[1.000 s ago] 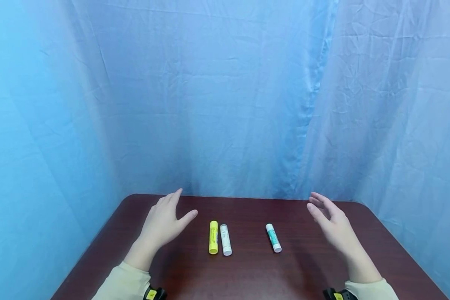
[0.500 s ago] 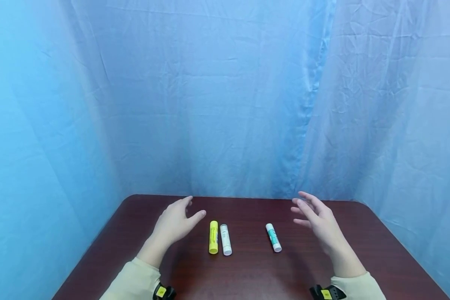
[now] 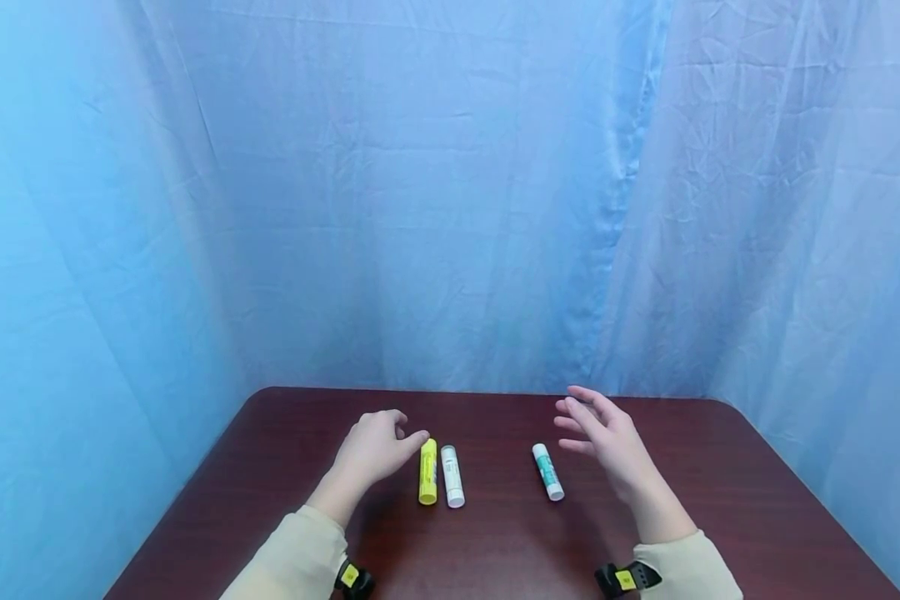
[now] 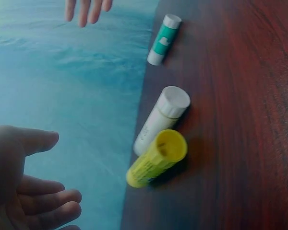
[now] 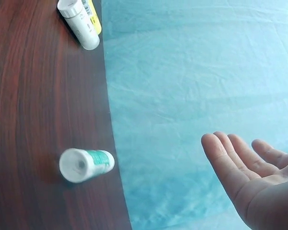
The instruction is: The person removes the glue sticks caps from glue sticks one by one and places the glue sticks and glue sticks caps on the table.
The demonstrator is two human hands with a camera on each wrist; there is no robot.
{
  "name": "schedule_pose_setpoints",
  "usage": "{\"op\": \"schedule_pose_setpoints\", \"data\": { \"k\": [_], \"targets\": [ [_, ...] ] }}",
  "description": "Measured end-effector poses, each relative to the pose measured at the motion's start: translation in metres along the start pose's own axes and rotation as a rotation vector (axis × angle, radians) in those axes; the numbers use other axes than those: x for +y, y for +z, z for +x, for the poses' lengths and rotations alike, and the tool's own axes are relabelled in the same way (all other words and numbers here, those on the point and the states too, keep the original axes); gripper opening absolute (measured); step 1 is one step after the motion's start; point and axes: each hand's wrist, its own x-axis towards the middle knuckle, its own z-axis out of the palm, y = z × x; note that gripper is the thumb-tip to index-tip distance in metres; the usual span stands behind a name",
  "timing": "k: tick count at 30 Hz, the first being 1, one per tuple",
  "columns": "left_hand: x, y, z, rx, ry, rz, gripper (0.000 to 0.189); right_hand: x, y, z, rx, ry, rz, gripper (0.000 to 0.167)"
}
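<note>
Three glue sticks lie on the dark wooden table (image 3: 487,533). The yellow glue stick (image 3: 428,473) and the white glue stick (image 3: 453,477) are side by side left of the middle. Apart from them, to the right, lies the green-and-white glue stick (image 3: 547,472). My left hand (image 3: 378,446) is over the table beside the yellow one, its thumb tip overlapping the top end in the head view; the left wrist view shows nothing in its grasp. My right hand (image 3: 607,433) hovers just right of the green-and-white stick, fingers relaxed and holding nothing.
Pale blue curtains (image 3: 450,208) hang behind the table and on both sides. Each wrist wears a black strap, the left strap (image 3: 354,579) and the right strap (image 3: 626,577), with a yellow tag.
Both hands have moved inward, the left one rightward to the yellow glue stick and the right one leftward to the green-and-white one. The glue sticks have stayed in place.
</note>
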Motion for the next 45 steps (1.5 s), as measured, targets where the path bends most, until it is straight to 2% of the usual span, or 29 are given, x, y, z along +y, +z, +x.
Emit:
{"op": "schedule_pose_setpoints", "data": {
  "k": [6,9,16,26,30,45],
  "targets": [
    [-0.003,0.015,0.006,-0.045,-0.052,0.033,0.049,0.006,0.013,0.006,-0.012,0.037,0.038,0.063],
    [-0.003,0.023,0.009,-0.076,-0.068,0.047,0.039,0.009,0.020,0.008,-0.011,0.052,0.045,0.063],
    [0.000,0.035,0.010,-0.113,-0.047,0.076,0.040,0.016,0.033,0.013,-0.006,0.073,0.071,0.059],
    [-0.001,0.043,0.014,-0.142,-0.105,0.126,0.032,0.025,0.054,0.023,0.010,0.135,0.139,0.059],
    [0.000,0.046,0.014,-0.144,-0.115,0.143,0.034,0.029,0.060,0.023,0.008,0.151,0.138,0.060],
    [0.001,0.056,0.014,-0.163,-0.140,0.142,0.037,0.032,0.065,0.017,-0.021,0.144,0.094,0.064]
  ]
}}
